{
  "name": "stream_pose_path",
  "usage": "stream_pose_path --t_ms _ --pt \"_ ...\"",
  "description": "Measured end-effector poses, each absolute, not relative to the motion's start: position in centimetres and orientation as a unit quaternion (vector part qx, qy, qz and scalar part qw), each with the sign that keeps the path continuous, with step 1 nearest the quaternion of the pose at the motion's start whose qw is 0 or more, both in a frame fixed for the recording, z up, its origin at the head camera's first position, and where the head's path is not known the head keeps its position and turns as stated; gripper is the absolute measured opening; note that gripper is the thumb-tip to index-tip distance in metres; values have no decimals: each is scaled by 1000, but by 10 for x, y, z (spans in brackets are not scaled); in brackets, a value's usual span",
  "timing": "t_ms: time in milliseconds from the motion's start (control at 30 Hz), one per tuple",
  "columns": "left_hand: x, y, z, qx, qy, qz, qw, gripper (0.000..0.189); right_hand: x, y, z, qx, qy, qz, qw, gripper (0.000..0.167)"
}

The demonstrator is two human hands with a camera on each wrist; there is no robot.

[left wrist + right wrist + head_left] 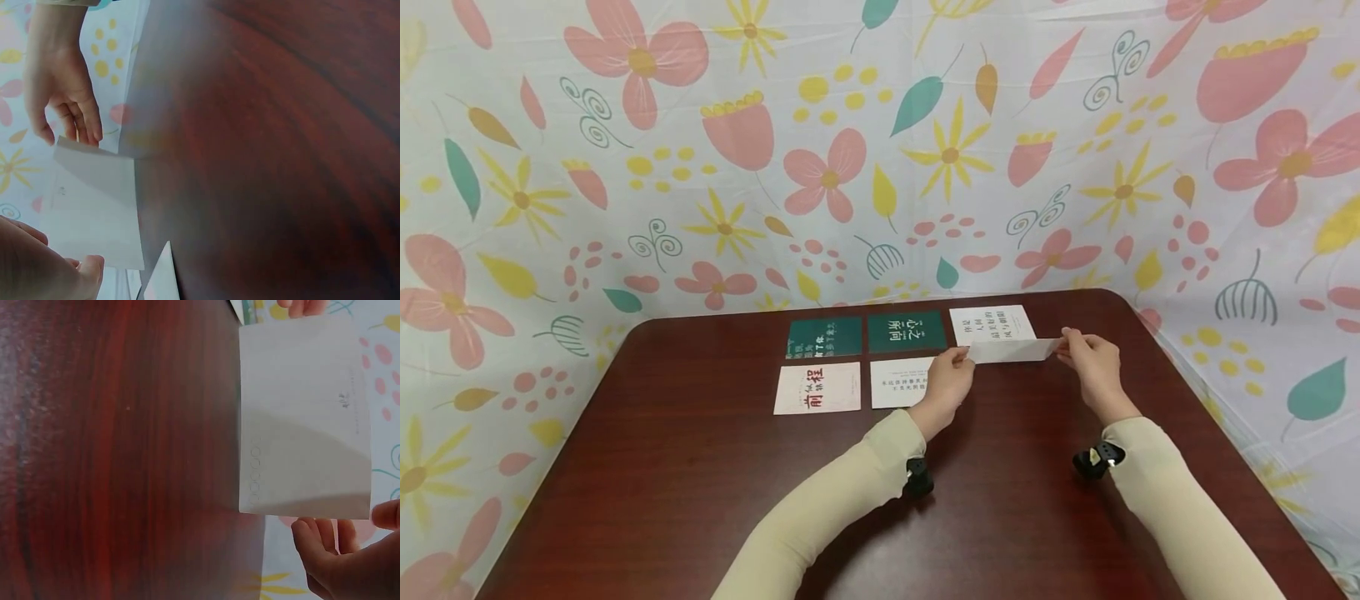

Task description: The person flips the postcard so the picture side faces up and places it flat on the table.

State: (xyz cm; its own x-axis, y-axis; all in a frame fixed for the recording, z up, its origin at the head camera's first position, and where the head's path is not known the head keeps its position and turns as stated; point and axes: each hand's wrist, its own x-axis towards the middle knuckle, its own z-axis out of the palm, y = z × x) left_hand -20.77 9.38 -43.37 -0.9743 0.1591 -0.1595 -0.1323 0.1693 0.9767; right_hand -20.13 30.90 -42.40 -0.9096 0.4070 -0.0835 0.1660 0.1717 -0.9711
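Note:
A white postcard is held up above the right end of the card rows. My left hand pinches its left end; in the left wrist view the thumb and fingers of that hand lie at the card's lower edge. My right hand is at the other end, thumb and fingers spread apart at the edge without a visible grip. The right wrist view shows the postcard's pale side with faint small print and a row of circles, close to the right hand's fingers.
On the dark red table lie two green cards, a white card with dark writing, a card with red characters and another white card, partly behind my left hand. A flowered cloth hangs behind.

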Motion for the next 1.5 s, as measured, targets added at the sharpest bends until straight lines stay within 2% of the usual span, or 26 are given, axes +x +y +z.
stream_pose_path --t_ms 133,333,533,633,733,867,967,1000,1267,1500 --pt "-203 92 -438 7 752 649 121 36 -197 309 -428 -188 -784 585 93 40" --pt "-201 92 -444 -7 754 643 135 37 -194 308 -435 -170 -831 523 86 42" --pt "-203 93 -445 0 766 626 146 39 -196 306 -437 -165 -855 489 47 43" --pt "-205 94 -445 6 777 611 152 19 -196 305 -438 -157 -856 491 16 47" --pt "-206 96 -446 11 788 595 158 34 -196 304 -438 -152 -856 494 -4 49" --pt "-206 98 -446 10 798 582 155 18 -197 303 -437 -150 -856 494 -14 50" --pt "-205 100 -446 8 803 576 151 43 -198 303 -437 -149 -855 496 -19 50" --pt "-204 100 -446 8 805 573 154 45 -198 303 -437 -149 -854 498 -20 50" --pt "-200 102 -446 7 808 566 164 48 -201 303 -439 -145 -856 494 -33 52" --pt "-204 103 -448 7 811 564 152 48 -202 302 -439 -140 -856 496 -45 53"
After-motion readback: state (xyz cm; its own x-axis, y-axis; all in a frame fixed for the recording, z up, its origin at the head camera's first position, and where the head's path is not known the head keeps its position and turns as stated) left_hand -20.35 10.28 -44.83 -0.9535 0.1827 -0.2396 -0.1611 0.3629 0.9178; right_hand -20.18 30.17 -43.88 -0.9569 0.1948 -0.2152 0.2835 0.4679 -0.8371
